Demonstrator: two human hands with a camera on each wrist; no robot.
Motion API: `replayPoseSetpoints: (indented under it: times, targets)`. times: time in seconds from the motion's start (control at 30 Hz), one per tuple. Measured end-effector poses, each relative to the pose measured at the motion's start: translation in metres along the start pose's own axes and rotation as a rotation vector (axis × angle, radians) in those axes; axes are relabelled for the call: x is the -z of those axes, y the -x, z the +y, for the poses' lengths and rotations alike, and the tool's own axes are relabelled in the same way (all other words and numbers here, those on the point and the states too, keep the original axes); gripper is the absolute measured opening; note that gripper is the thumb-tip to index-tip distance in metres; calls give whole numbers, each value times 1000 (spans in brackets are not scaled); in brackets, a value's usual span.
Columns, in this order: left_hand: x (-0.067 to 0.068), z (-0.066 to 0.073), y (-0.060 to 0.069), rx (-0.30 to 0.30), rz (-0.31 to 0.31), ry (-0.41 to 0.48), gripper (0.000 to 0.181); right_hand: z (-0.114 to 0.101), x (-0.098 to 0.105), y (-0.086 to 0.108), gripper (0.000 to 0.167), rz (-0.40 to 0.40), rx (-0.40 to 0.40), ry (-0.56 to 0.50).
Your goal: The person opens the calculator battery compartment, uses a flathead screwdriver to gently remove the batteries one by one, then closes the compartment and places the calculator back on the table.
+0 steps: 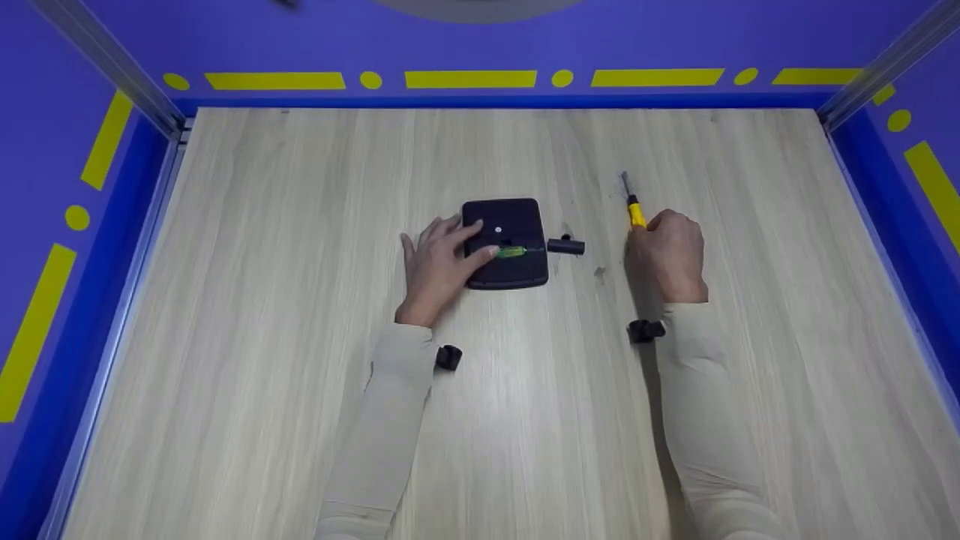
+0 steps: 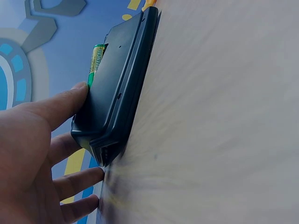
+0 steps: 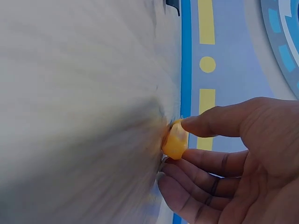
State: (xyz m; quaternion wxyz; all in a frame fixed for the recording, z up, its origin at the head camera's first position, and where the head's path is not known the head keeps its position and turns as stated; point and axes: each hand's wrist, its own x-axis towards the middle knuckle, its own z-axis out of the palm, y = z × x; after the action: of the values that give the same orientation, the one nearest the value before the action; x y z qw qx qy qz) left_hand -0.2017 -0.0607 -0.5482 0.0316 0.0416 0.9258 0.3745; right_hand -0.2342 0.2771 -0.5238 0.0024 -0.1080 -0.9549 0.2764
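- Black device [image 1: 521,217] lies flat mid-table [image 1: 300,390], slot side up, presumably so you can reach the battery [image 1: 512,253].
- Your left hand [image 1: 437,268] is spread on the device's left side, not clamped: thumb at the battery's left end, index on the top face. Looks like it's there to steady things and mind the battery.
- Your right hand [image 1: 673,251], well to the right, pinches the screwdriver [image 1: 637,216] by its yellow handle, thumb against fingers. Shaft points to the far side, away from you; can't tell if the tip touches the table.
- Small black piece [image 1: 566,246] sits just right of the device. Probably the slot's cover, parked within reach.
- Left wrist view: you get the battery standing proud of the back face, plus its printed label. Head view flattens that, so I'd not call it seated.
- Right wrist view: you see the thumb-and-finger pinch on the handle, which your knuckles hide from the head view. Shaft doesn't show there; only the head view gives its direction.
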Motion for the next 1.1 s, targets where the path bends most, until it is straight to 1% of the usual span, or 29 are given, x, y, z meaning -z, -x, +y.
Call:
replayPoseSetpoints:
  times: [0.13,0.23,0.33,0.43,0.6,0.8,0.93,1.1]
  targets:
    - [0,-1,1,-1,4,-1,62,1,1,-1,29,-6,-13,-8]
    - [0,-1,1,-3,5,-4,62,0,2,-3,33,8,-16,-8]
    - [0,-1,1,-9,8,-4,62,-3,4,-3,36,53,-12,-7]
    - [1,-1,1,-14,8,0,63,-7,6,-1,36,109,0,-13]
    - [3,0,0,-22,-6,-12,63,-11,4,0,28,179,59,-52]
    - [6,1,0,-20,-12,-10,62,-16,-1,1,20,236,180,-104]
    - [7,1,0,-22,-4,-10,61,-19,-5,2,19,238,233,-121]
    - [6,1,0,-20,-1,-35,63,-26,-10,3,20,206,291,-130]
